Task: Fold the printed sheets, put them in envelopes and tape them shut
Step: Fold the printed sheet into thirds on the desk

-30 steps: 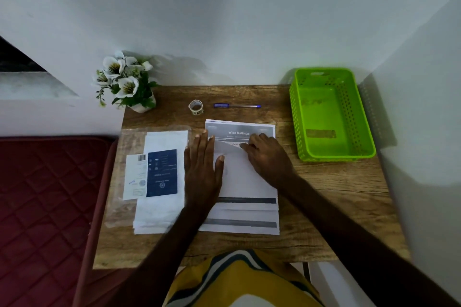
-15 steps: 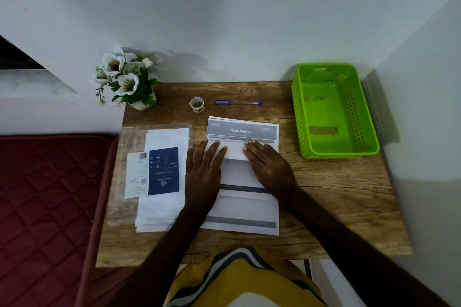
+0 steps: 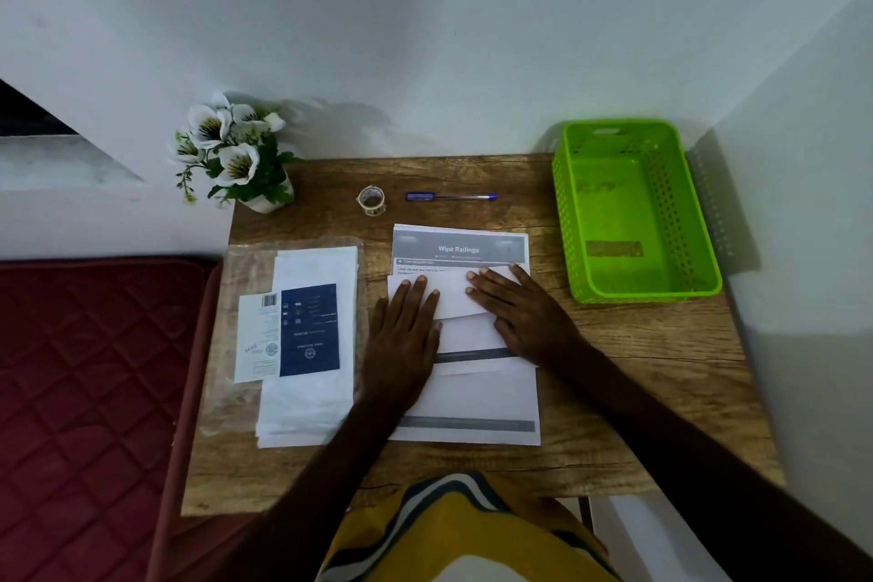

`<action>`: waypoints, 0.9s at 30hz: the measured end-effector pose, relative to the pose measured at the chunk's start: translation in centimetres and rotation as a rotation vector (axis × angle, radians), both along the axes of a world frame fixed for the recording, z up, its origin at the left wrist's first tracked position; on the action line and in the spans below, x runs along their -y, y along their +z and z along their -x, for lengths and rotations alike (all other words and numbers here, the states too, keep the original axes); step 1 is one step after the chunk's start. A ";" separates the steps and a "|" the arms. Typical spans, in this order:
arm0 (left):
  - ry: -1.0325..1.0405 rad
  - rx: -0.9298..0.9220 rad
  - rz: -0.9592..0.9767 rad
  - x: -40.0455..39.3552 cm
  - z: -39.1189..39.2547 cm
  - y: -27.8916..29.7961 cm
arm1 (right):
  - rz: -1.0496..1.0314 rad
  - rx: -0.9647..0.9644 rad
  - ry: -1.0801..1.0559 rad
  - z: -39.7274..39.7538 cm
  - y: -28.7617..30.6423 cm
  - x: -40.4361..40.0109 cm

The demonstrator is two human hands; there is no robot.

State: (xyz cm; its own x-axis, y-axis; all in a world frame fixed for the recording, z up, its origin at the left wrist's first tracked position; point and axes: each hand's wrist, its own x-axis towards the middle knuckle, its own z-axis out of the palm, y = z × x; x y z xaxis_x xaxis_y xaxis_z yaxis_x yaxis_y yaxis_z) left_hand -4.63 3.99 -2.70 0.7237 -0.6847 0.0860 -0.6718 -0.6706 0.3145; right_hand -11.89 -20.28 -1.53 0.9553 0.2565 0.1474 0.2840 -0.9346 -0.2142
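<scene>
straight fingers of the left hand (image 3: 401, 336) and right hand (image 3: 522, 314) press flat on the folded sheet (image 3: 456, 298), which lies on the paper stack (image 3: 472, 397) mid-table. envelopes (image 3: 307, 397) lie left; tape roll (image 3: 372, 199) and pen (image 3: 451, 197) far; green basket (image 3: 633, 288) right.

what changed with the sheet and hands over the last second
The right hand let go of the lifted edge of the top sheet; the fold now lies flat, both hands pressing it, left hand slightly nearer. Tape roll, pen, basket unchanged.
</scene>
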 end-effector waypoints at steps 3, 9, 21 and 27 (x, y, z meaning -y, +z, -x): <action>0.014 0.010 0.004 0.2 -0.2 0.2 | -0.042 0.051 -0.039 -0.3 0.6 -0.1; 0.032 -0.006 0.001 1.0 -1.1 1.1 | 0.019 0.045 -0.137 -1.9 0.3 -4.9; 0.017 -0.024 -0.111 1.2 -1.5 0.9 | -0.033 -0.221 -0.434 -0.8 -0.4 -4.8; 0.033 -0.030 -0.115 1.0 -1.7 0.9 | 0.007 -0.321 -0.524 -0.1 0.5 -2.0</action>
